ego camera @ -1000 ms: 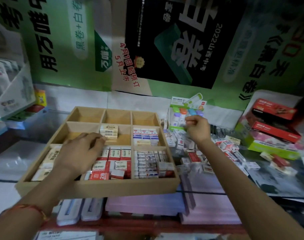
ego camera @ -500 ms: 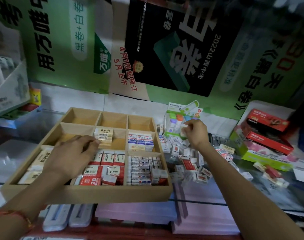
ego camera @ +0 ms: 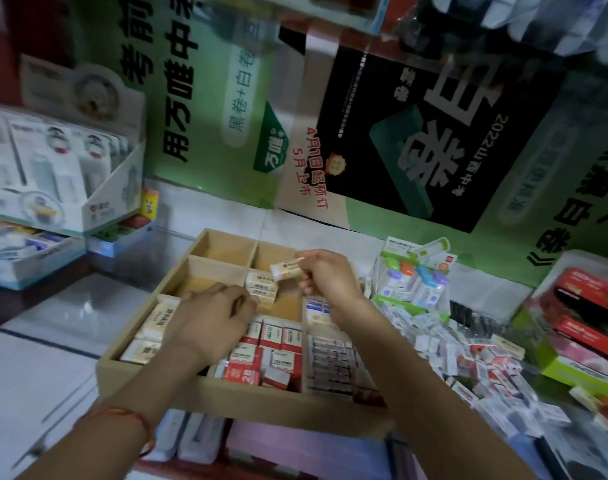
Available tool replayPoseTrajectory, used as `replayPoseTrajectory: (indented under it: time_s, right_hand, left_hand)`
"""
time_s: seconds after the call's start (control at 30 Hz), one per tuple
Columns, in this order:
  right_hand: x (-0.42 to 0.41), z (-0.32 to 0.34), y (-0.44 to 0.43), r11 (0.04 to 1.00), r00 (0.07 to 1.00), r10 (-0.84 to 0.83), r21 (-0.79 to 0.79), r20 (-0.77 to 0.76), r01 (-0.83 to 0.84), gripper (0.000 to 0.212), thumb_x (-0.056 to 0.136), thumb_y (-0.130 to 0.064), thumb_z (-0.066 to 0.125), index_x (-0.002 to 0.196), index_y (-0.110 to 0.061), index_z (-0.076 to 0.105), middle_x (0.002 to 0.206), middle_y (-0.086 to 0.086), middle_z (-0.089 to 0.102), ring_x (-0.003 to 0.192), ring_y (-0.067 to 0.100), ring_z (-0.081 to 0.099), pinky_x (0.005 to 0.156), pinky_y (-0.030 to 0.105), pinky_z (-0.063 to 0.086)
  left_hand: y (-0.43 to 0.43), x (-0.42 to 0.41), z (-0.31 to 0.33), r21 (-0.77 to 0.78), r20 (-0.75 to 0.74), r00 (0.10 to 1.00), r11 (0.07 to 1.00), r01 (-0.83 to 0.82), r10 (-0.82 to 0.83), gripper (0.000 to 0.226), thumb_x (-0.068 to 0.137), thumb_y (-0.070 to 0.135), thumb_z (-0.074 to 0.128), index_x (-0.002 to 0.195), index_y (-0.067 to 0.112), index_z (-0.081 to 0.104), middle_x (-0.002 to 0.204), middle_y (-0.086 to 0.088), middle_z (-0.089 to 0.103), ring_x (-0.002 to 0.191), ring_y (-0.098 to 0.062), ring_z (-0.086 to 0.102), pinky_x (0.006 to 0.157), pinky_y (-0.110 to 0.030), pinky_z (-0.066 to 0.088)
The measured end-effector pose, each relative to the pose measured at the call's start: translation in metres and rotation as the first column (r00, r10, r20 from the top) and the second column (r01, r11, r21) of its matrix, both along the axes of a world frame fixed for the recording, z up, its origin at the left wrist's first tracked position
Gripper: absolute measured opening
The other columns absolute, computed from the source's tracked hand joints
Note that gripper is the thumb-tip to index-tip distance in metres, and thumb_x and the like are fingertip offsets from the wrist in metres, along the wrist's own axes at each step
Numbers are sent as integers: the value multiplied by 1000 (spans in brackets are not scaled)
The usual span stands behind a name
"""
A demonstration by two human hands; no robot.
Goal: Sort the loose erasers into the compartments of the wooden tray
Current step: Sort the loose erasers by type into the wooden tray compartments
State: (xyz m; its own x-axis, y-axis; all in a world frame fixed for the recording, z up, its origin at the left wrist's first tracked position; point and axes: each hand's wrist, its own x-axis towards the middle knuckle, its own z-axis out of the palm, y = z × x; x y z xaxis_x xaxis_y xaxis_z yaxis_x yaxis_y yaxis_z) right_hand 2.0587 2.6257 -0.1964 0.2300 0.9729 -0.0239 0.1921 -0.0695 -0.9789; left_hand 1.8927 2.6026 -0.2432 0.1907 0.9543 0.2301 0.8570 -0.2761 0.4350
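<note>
From the head view, the right hand (ego camera: 326, 275) pinches a cream eraser (ego camera: 287, 268) by one end above the wooden tray's (ego camera: 226, 396) centre compartment, where a matching stack (ego camera: 262, 285) sits. The loose pile (ego camera: 468, 358) lies at three o'clock. The left hand (ego camera: 209, 320) rests curled on the tray; blur hides whether it holds anything. A careless drop could topple that stack or bounce the eraser into a neighbouring cell.

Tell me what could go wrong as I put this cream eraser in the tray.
1. The cream eraser in the right hand hangs over a stack of cream erasers; if dropped, it may knock them askew.
2. The left hand rests on the wooden tray beside that stack and may block the slot.
3. The right forearm passes over filled compartments and could drag erasers out.
</note>
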Motion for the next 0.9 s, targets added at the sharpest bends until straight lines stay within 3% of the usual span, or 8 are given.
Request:
replayPoseTrajectory:
  time_s: [0.1, 0.2, 0.3, 0.43, 0.57, 0.67, 0.73, 0.9]
  right_hand:
    - [-22, -21, 17, 999, 990, -31, 21, 135, 29, 13, 90, -9, 52, 100, -8, 60, 68, 5, 56, 52, 16, 48, 52, 26, 41]
    - [-28, -33, 24, 998, 929, -32, 59, 367, 11, 26, 91, -17, 54, 114, -5, 59, 90, 11, 62, 72, 19, 53, 73, 31, 46]
    - [-29, -31, 21, 997, 823, 4, 65, 567, -49, 32, 94, -22, 52, 121, -7, 56, 115, 13, 62, 92, 22, 57, 81, 22, 41]
    - [-31, -30, 19, 991, 642, 96, -14, 761, -132, 35, 89, -25, 59, 121, -10, 58, 125, 15, 45, 107, 26, 52, 93, 25, 38]
    - [-29, -27, 17, 989, 586, 76, 13, 807, -145, 32, 89, -20, 59, 119, -8, 60, 122, 14, 46, 108, 26, 51, 95, 25, 37]
    - [-18, -15, 9, 991, 673, 48, 49, 738, -124, 27, 88, -22, 62, 112, -10, 63, 114, 7, 57, 95, 17, 55, 80, 21, 41]
    - [-11, -9, -2, 986, 690, 130, -16, 712, -168, 26, 85, -22, 67, 107, -10, 64, 104, 2, 59, 84, 12, 54, 68, 20, 42]
    - [-26, -16, -8, 975, 498, 221, -171, 839, -145, 20, 78, -14, 74, 88, -8, 58, 101, 10, 56, 86, 21, 54, 73, 26, 46]
  left_hand:
    - [1, -1, -1, 7, 5, 1000, 1000, 6, -6, 37, 96, 46, 27, 116, 33, 55, 120, 6, 58, 106, -17, 54, 95, -32, 29]
    - [1, -2, -2, 3, 12, 1000, 1000, 14, -14, 37, 96, 46, 27, 117, 32, 55, 120, 5, 58, 106, -17, 54, 96, -32, 28]
    - [0, -1, -1, 4, 17, 1000, 1000, 17, -17, 38, 97, 45, 28, 117, 30, 55, 120, 4, 58, 106, -18, 54, 97, -33, 28]
    - [0, -1, 0, -2, 16, 1000, 1000, 9, -9, 38, 97, 44, 28, 118, 29, 55, 118, 2, 58, 106, -18, 54, 97, -34, 27]
    - [-2, -1, 2, -4, 47, 999, 1000, 5, -5, 36, 97, 42, 28, 120, 27, 52, 117, 2, 60, 105, -19, 55, 98, -34, 28]
    - [-4, -2, 4, -12, 162, 986, 1000, -22, 24, 38, 99, 32, 29, 135, 22, 34, 122, -1, 60, 111, -25, 51, 98, -34, 29]
    - [-4, -2, 5, -40, 202, 978, 998, -42, 50, 44, 98, 25, 31, 141, 19, 23, 123, -4, 59, 115, -28, 47, 98, -34, 29]
    - [-2, -2, 1, -110, 193, 977, 992, -68, 89, 49, 95, 25, 35, 142, 21, 22, 126, -2, 58, 122, -30, 40, 93, -38, 35]
